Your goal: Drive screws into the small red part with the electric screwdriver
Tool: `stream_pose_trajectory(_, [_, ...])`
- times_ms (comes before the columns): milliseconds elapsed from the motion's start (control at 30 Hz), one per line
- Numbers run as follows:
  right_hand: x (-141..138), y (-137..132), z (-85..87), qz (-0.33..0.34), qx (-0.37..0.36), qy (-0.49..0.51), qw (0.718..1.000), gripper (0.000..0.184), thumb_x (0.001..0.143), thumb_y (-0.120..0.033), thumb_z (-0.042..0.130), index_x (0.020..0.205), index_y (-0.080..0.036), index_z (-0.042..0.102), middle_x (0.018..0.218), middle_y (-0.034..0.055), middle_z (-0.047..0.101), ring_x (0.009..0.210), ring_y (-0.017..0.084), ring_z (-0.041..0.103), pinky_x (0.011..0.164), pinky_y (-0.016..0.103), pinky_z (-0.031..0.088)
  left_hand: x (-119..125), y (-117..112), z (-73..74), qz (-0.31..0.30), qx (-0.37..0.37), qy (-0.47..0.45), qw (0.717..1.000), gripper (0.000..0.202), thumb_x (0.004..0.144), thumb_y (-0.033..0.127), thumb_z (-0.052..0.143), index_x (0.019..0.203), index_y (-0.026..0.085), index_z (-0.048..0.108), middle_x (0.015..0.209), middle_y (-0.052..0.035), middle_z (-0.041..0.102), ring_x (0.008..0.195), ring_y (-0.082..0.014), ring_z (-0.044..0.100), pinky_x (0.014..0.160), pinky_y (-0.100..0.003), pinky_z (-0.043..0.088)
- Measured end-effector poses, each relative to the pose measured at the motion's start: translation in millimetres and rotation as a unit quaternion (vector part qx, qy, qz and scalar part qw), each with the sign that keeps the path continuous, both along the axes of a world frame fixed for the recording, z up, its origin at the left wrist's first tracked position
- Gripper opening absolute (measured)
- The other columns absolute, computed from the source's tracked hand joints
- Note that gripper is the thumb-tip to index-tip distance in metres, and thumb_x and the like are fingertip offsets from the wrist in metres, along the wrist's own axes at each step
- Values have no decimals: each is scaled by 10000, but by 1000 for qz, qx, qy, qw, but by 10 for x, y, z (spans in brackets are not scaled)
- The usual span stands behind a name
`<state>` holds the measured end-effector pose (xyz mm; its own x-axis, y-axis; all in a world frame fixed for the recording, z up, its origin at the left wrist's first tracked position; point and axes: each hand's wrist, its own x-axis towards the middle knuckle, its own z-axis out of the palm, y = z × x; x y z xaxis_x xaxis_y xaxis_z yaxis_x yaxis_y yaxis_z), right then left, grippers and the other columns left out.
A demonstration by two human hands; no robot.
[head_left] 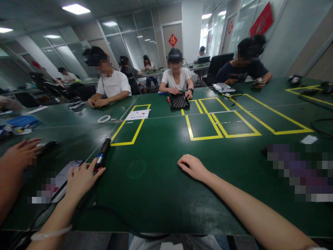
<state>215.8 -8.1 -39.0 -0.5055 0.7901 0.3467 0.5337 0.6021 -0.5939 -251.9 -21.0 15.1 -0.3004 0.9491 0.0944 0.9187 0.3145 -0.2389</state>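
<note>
My left hand [82, 178] rests on the left with fingers spread. Its thumb and index finger straddle the near end of a black and blue cylindrical tool [103, 152], perhaps an electric screwdriver; that end is partly hidden by the hand. The other fingers reach over the edge of a phone-like flat device [66, 172] with a lit screen. Near the middle of the green table [156, 194], my right hand [194, 166] lies with its fingers curled in and nothing visible in them.
Another person's hand [22, 152] reaches in from the left, near a black object [47, 147]. Yellow tape rectangles [205, 138] mark the table. Across it, a person handles a black tray [179, 100]. A paper sheet [137, 114], a white ring [104, 119] and black cables [111, 212] lie about.
</note>
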Motion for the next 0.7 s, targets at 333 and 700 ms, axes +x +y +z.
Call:
stream_pose_trajectory(333, [-5,5,-6,2,-3,-3,1000,113,918,-197,526,889,-207,635,829,31,634,801,180,556,725,293,419,121,-111,69,-58,41,153,986,380,885,471,330,906,208,604,1008,-53,652,1028,-237,542,1039,-391,280])
stream_pose_trajectory(700, [-15,-7,43,7,-12,-3,1000,116,912,-181,522,875,-187,632,812,36,628,800,181,557,732,295,428,1374,110,523,-240,0,-309,920,395,899,512,360,1046,202,556,954,-48,669,882,-204,623,790,-295,456])
